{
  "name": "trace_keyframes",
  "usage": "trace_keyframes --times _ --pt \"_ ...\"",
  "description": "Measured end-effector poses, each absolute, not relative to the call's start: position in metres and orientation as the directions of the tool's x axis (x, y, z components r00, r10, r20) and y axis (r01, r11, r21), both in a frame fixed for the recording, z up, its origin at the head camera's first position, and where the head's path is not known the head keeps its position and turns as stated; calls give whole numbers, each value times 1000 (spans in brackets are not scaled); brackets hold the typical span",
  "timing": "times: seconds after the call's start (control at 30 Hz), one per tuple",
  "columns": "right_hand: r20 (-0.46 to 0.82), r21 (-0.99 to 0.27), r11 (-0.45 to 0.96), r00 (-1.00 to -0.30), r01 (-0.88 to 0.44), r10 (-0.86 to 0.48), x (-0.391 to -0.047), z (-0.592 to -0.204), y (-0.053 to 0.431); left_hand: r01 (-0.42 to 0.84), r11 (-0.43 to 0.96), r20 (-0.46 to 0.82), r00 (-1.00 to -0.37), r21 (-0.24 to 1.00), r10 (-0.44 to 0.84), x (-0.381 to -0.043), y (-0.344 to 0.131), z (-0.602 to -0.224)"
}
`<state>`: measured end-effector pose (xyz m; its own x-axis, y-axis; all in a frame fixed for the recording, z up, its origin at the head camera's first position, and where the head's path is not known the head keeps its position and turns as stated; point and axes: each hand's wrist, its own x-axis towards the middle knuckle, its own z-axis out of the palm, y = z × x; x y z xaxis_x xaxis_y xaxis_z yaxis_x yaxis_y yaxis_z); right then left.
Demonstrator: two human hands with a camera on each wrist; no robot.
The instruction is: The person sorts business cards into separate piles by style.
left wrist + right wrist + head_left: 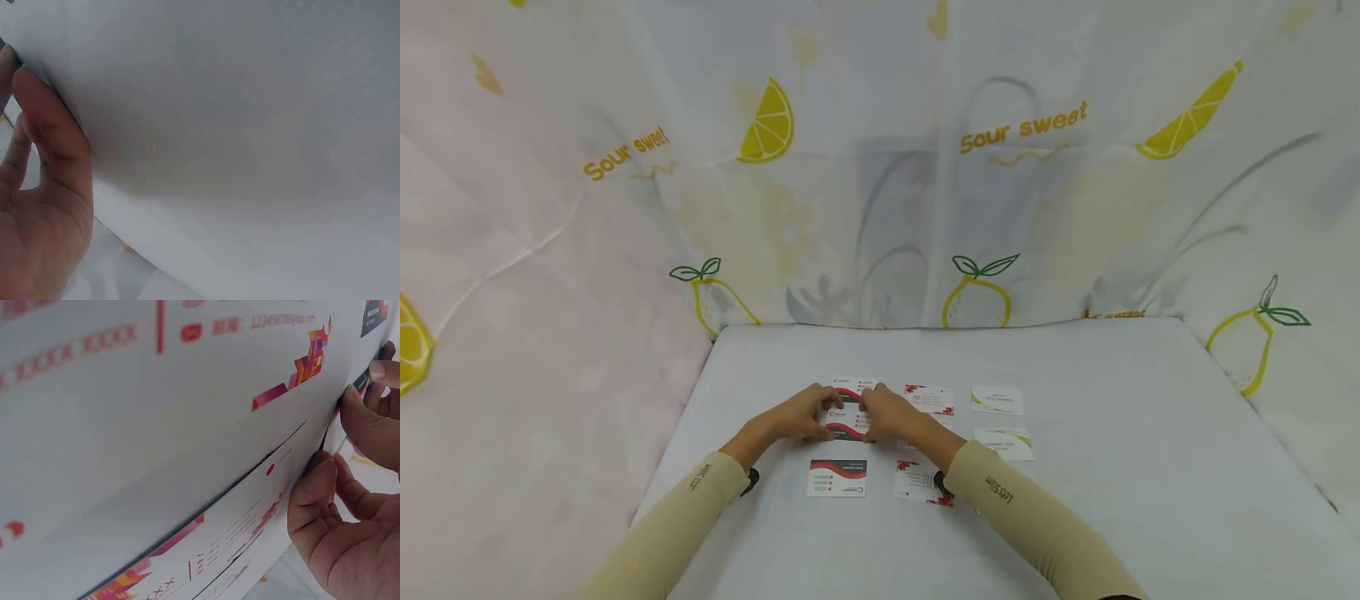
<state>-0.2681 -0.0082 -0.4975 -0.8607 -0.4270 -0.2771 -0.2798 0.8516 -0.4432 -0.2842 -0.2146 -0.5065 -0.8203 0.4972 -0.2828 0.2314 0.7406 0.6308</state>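
Observation:
A white business card with a red and dark wave (847, 426) lies between my two hands near the table's middle. My left hand (805, 414) holds it by its left edge, thumb at the near corner and fingers at the far one. At its right edge my right hand (886, 412) grips it in the same way. In the right wrist view, the right hand's bent fingers (317, 481) touch the card's edge. A matching card (850, 383) lies just beyond, partly covered by fingers. Nearer me is a third wave card (837, 478), turned the other way round.
Red-patterned cards, a far one (928, 398) and a near one (916, 482), lie right of the hands; my right forearm partly hides this column. Farther right are green-and-yellow-striped cards, one far (997, 400) and one nearer (1004, 445). A lemon-print curtain (880, 208) borders the white table (1120, 450).

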Motion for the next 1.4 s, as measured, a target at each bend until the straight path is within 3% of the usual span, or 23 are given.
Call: trace_keyframes --times 0.47,1.07,1.4 --pt "-289 -442 862 -871 -248 -399 -268 -496 -6 194 786 -305 -846 587 437 -281 -213 -507" --pt "-305 -501 837 -860 -221 -409 -272 -498 -3 251 705 -251 -813 663 525 -280 -221 -511" --pt "-208 -575 775 -869 -262 -448 -274 -501 4 273 689 -226 -810 671 541 -277 -222 -512"
